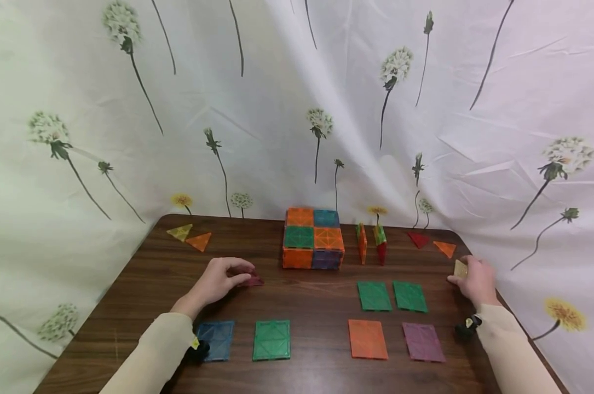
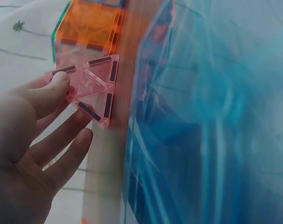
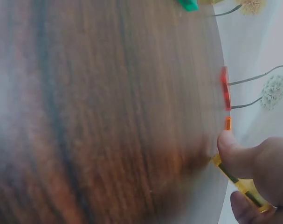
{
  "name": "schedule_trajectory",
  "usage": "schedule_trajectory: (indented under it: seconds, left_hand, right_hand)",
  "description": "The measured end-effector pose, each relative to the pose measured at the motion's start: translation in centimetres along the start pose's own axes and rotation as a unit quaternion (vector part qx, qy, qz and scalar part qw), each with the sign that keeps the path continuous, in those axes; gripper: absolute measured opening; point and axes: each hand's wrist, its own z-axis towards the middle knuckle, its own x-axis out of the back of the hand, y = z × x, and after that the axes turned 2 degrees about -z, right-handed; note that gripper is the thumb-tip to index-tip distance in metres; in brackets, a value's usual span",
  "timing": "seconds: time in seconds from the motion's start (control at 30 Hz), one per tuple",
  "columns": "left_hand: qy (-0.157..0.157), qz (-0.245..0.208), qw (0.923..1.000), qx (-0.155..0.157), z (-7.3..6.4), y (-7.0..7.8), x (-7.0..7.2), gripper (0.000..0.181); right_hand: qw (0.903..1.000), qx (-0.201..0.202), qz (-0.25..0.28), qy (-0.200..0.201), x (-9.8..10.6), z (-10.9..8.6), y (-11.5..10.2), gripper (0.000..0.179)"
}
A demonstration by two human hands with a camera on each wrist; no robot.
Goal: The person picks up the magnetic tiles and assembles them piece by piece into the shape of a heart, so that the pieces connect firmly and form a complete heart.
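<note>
Between thumb and fingers my left hand (image 1: 223, 280) pinches a translucent red triangular magnetic tile (image 2: 92, 86), left of the box of magnetic tiles (image 1: 313, 237). The left wrist view shows the tile's dark edge magnets, with the other fingers spread below it. Over at the table's right edge, my right hand (image 1: 478, 279) pinches a yellow magnetic tile (image 3: 244, 186); its full outline is hidden by the fingers. An orange triangle (image 1: 445, 249) and a red triangle (image 1: 417, 239) lie just beyond that hand. Below the left forearm lies a blue square tile (image 1: 215, 340), partly covered.
Green (image 1: 271, 340), orange (image 1: 368, 339) and purple (image 1: 423, 342) squares lie along the front. Two green squares (image 1: 374, 296) lie behind them. Upright tiles (image 1: 362, 244) stand right of the box. Yellow (image 1: 180, 232) and orange triangles (image 1: 199, 241) lie far left. A patterned curtain (image 1: 277, 109) hangs behind.
</note>
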Motion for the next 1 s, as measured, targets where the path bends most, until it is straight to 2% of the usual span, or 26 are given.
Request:
schedule_trajectory:
  seconds: [0.2,0.3,0.43,0.63,0.83,1.0]
  left_hand:
    - [-0.007,-0.008,0.9996,-0.027,0.4,0.7,-0.9,0.02]
    - [-0.012,-0.004,0.9993,-0.036,0.6,0.9,-1.4,0.018]
    - [-0.022,0.0,0.9985,-0.049,1.0,1.5,-2.0,0.017]
    - [-0.039,-0.002,0.9966,-0.072,1.7,2.5,-2.8,0.016]
    - [-0.051,0.002,0.9949,-0.087,2.6,3.5,-3.6,0.014]
    - [-0.054,0.0,0.9942,-0.094,3.1,3.9,-4.3,0.013]
  right_hand:
    - [0.9997,0.019,0.013,0.005,0.2,-0.4,-0.5,0.032]
    - [0.9995,0.021,0.024,0.004,0.4,-0.6,-1.4,0.023]
    - [0.9983,0.035,0.046,0.008,0.8,-0.8,-3.4,0.02]
    - [0.9942,0.084,0.066,0.013,1.3,-0.8,-7.2,0.017]
    - [0.9873,0.121,0.103,0.0,1.9,-1.0,-10.9,0.014]
    - [0.9775,0.168,0.127,-0.015,1.1,-1.3,-13.8,0.013]
